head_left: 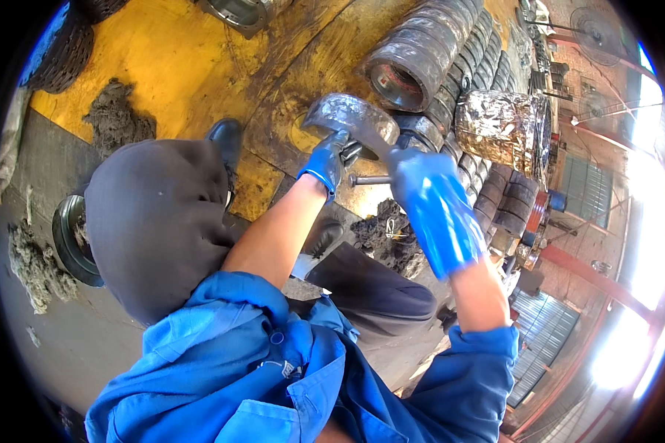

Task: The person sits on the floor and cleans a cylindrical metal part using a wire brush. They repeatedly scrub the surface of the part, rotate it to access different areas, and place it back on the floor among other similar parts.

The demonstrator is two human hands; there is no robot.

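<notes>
Both my hands wear blue gloves and hold one grey metal disc-shaped part (pixel 351 118) above the yellow floor. My left hand (pixel 326 162) grips its lower left edge. My right hand (pixel 432 203) is closed on its right side, near a thin metal rod (pixel 368 180) that sticks out below the part. My forearms are bare and my sleeves are blue. My knees in dark trousers (pixel 155 221) show beneath the hands.
A long row of stacked grey metal rings (pixel 451 55) runs up to the right. A paint-spattered drum (pixel 499 125) stands beside it. Clumps of grey fibrous waste (pixel 114 118) lie on the floor, another dark pile (pixel 391 236) below my hands. A round wheel-like part (pixel 70 240) lies left.
</notes>
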